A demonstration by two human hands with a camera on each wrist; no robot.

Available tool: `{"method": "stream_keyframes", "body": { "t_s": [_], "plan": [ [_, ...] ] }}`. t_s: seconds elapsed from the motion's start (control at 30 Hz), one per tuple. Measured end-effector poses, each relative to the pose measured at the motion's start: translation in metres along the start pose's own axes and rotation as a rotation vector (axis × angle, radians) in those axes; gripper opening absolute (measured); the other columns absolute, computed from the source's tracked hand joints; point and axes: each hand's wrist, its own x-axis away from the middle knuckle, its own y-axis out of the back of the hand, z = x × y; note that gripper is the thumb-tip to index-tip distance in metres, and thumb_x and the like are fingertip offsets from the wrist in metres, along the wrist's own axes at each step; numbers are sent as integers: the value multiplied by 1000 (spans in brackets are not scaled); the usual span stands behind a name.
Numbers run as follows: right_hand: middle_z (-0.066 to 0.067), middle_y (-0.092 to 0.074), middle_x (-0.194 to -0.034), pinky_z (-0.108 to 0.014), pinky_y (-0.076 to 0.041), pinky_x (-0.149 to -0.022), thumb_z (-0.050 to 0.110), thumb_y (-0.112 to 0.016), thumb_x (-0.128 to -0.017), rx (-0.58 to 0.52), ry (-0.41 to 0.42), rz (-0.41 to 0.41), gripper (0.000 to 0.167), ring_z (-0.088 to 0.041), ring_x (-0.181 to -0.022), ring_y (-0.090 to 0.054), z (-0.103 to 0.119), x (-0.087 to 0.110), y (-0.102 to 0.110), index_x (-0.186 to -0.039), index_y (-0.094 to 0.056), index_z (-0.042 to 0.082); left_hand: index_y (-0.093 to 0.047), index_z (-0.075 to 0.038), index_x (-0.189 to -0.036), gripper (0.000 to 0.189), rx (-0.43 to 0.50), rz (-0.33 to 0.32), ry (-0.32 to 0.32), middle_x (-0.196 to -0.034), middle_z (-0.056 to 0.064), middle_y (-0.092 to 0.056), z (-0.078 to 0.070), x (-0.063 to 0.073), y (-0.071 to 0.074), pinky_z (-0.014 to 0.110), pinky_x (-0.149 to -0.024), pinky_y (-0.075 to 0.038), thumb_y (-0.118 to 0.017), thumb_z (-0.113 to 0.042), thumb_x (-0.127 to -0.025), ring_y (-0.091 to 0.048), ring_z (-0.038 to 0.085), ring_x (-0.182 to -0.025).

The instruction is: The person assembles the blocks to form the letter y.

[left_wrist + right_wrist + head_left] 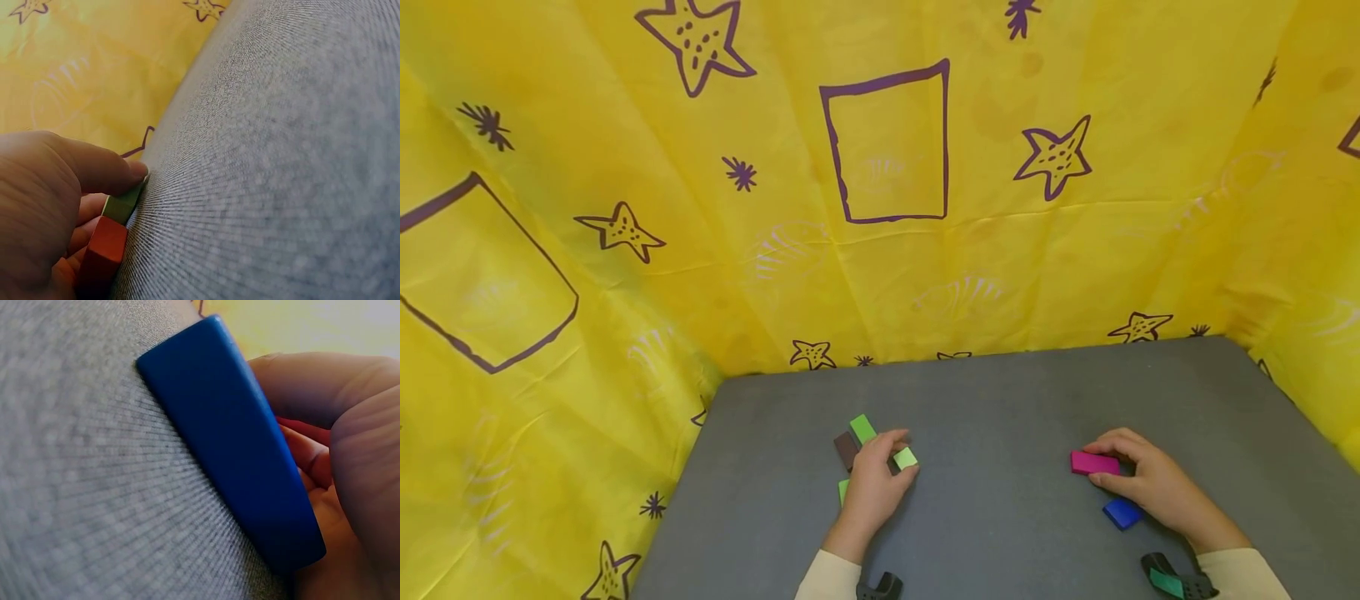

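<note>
My left hand (874,483) pinches a light green block (906,458) between thumb and fingers at the left part of the table. Around that hand lie a green block (862,428), a dark brown block (846,451) and another green block (842,490), partly covered by the hand. In the left wrist view, a red block (105,247) sits close to the held green block (120,205). Over on the right, my right hand (1157,483) grips a magenta block (1094,463) by its long sides. A blue block (1122,512) lies just nearer, filling much of the right wrist view.
The grey cloth-covered table (985,450) stretches between the two hands. Yellow fabric (887,283) with purple stars and frames hangs behind and along both sides. Dark straps (1176,577) sit near the wrists.
</note>
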Motion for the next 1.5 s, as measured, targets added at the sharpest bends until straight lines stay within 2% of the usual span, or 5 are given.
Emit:
{"method": "stream_keyframes", "body": {
  "t_s": [0.33, 0.6, 0.7, 1.17, 1.5],
  "plan": [
    [7, -67, -113, -15, -43, -86, 17, -87, -96, 59, -62, 14, 23, -8, -102, -59, 6, 0, 1, -117, -79, 23, -78, -10, -128, 38, 117, -41, 6, -120, -4, -75, 0, 1, 0, 40, -87, -59, -90, -13, -93, -69, 16, -104],
    [7, -67, -115, -22, -48, -84, 22, -86, -97, 75, -123, 7, 23, -10, -101, -58, 9, 0, -1, -120, -79, 21, -81, -5, -120, 33, 165, -200, 14, -114, 2, -77, 1, 1, 1, 40, -81, -61, -93, -11, -90, -72, 20, -94],
    [7, -68, -115, -21, -47, -84, 21, -86, -97, 69, -112, -6, 23, -10, -100, -58, 10, 1, -3, -120, -79, 22, -82, -5, -117, 31, 150, -221, -4, -113, 2, -77, 0, 2, 2, 41, -80, -61, -93, -10, -89, -72, 21, -93],
    [3, -69, -107, -14, -46, -78, 4, -89, -91, 60, 24, -156, 28, -8, -91, -58, 20, -3, 1, -116, -80, 13, -78, -3, -116, 30, 183, -175, -101, -111, 1, -73, -12, -3, 2, 37, -81, -60, -90, -1, -88, -69, 21, -93],
    [4, -70, -110, -11, -46, -80, 3, -89, -91, 74, 106, -147, 29, -9, -93, -60, 40, -15, -2, -116, -80, 14, -77, -4, -121, 30, 224, -48, -40, -114, -2, -70, -31, -3, -2, 35, -84, -60, -87, -6, -93, -69, 14, -96]
  ]
}}
